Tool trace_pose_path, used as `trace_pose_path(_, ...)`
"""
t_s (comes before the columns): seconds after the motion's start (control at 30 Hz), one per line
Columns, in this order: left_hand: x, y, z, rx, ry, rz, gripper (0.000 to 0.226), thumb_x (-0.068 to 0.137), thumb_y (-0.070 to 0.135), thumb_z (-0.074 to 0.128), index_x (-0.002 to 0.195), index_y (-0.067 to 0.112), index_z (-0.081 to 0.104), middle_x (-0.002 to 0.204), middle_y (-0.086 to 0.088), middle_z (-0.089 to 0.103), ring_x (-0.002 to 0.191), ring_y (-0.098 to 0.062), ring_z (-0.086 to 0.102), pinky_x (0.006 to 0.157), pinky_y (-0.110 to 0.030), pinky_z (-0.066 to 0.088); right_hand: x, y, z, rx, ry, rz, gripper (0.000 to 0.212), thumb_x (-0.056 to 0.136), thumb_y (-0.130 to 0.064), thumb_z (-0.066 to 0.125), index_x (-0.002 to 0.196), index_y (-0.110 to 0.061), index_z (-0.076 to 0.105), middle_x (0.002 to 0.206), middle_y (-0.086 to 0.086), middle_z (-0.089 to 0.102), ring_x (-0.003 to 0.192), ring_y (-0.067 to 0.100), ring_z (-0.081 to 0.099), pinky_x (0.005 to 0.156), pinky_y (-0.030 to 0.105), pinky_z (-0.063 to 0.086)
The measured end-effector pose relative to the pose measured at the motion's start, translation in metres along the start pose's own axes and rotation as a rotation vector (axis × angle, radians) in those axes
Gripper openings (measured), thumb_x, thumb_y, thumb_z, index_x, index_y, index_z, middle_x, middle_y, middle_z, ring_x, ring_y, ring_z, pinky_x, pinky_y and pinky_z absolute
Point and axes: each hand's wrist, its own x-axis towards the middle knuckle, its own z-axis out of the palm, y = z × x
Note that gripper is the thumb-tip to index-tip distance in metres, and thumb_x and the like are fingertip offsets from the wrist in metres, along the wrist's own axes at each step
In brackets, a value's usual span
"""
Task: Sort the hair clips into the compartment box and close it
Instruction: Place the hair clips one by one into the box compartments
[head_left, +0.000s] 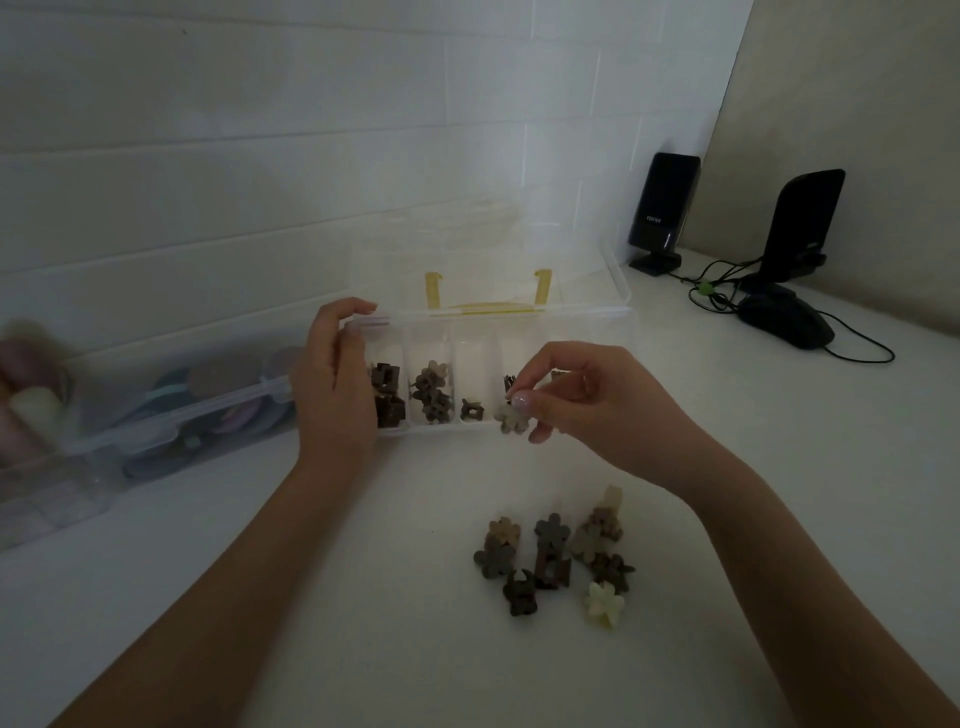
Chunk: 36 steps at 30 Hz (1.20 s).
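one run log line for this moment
left hand: grips compartment box | right hand: pinches beige flower clip | lid: open | loose clips: on table

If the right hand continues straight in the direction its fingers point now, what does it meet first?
Probably the compartment box: the right hand, pinching a pale flower clip, points left over its front wall. Depth is unclear.

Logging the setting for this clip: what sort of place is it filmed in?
Probably a home desk or work surface set against a white panelled wall. A pair of black desktop speakers and a black computer mouse with trailing cables sit at the back right, which suggests a computer desk rather than a shop or workshop.
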Motion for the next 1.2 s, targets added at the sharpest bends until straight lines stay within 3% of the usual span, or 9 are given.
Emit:
trace_pose_path(0.17,-0.001,0.002,-0.001,-0.065,-0.008,-0.023,0.028,0.09,0.007,0.034,0.101,0.016,0.058,0.092,0.027,0.061,0.086,0.007,0.054,0.09,-0.036,0.05,0.0,-0.001,0.002,-0.004,0.027,-0.004,0.01,0.082,-0.017,0.07,0.081,-0.008,0.066,0.079,-0.001,0.074,0.071,0.011,0.071,0.069,0.02,0.055)
trace_pose_path(0.23,-0.002,0.002,-0.001,-0.084,-0.006,-0.028,0.03,0.089,0.007,0.034,0.1,0.017,0.059,0.096,0.024,0.061,0.094,-0.001,0.056,0.094,-0.048,0.047,0.0,-0.002,0.003,-0.005,0.026,-0.003,0.009,0.082,-0.016,0.07,0.08,-0.007,0.067,0.081,-0.002,0.074,0.07,0.011,0.07,0.067,0.018,0.054)
trace_pose_path(0.37,-0.003,0.005,-0.001,-0.097,-0.022,-0.027,0.03,0.087,0.005,0.033,0.1,0.018,0.058,0.094,0.031,0.06,0.089,0.005,0.055,0.089,-0.053,0.047,0.0,0.0,0.003,-0.055,0.097,0.013,0.008,0.08,-0.021,0.071,0.077,-0.014,0.069,0.075,-0.006,0.072,0.067,0.02,0.065,0.062,0.026,0.053)
trace_pose_path(0.5,-0.004,0.007,-0.001,-0.107,-0.019,-0.034,0.03,0.086,0.006,0.034,0.1,0.015,0.058,0.091,0.03,0.06,0.082,0.009,0.053,0.086,-0.051,0.047,0.001,0.0,-0.003,-0.08,0.287,-0.008,0.01,0.08,-0.023,0.072,0.072,-0.019,0.068,0.072,-0.008,0.071,0.055,0.007,0.055,0.055,0.014,0.046)
trace_pose_path(0.63,-0.004,0.007,0.001,-0.092,-0.006,-0.056,0.031,0.086,0.006,0.034,0.099,0.018,0.059,0.093,0.027,0.061,0.088,0.003,0.055,0.088,-0.056,0.048,0.001,0.001,-0.008,0.029,0.376,0.034,0.009,0.079,-0.023,0.071,0.074,-0.016,0.069,0.072,-0.007,0.073,0.069,0.023,0.066,0.065,0.031,0.054)
trace_pose_path(0.77,-0.011,0.01,0.006,-0.061,-0.014,-0.011,0.031,0.089,0.006,0.034,0.103,0.016,0.059,0.094,0.03,0.06,0.085,0.007,0.054,0.085,-0.044,0.048,0.001,-0.002,0.01,0.028,0.382,-0.076,0.008,0.08,-0.019,0.071,0.076,-0.014,0.067,0.072,-0.003,0.071,0.059,0.013,0.061,0.058,0.021,0.051)
trace_pose_path(0.87,-0.021,0.015,0.012,-0.021,-0.018,0.057,0.03,0.093,0.004,0.032,0.108,0.013,0.057,0.082,0.027,0.06,0.068,0.008,0.051,0.067,-0.018,0.043,-0.003,-0.001,0.029,-0.168,0.407,-0.234,0.007,0.083,-0.012,0.067,0.077,-0.012,0.064,0.072,-0.008,0.067,0.062,0.011,0.057,0.059,0.022,0.05)
trace_pose_path(1.03,-0.037,0.028,0.019,0.028,-0.101,0.111,0.028,0.1,0.006,0.032,0.112,0.017,0.054,0.058,-0.016,0.049,0.041,-0.02,0.035,0.043,-0.035,0.03,0.007,0.007,0.043,-0.707,0.592,-0.459,0.01,0.082,-0.01,0.059,0.073,-0.012,0.057,0.069,-0.001,0.059,0.065,0.02,0.051,0.061,0.033,0.042)
trace_pose_path(1.2,-0.042,0.032,0.024,0.046,-0.141,0.104,0.028,0.099,0.002,0.034,0.112,0.014,0.056,0.061,-0.013,0.053,0.045,-0.016,0.041,0.043,-0.023,0.031,0.016,0.011,0.049,-0.854,0.541,-0.356,0.009,0.077,-0.011,0.068,0.075,-0.01,0.06,0.079,0.005,0.055,0.069,0.025,0.052,0.059,0.034,0.042)
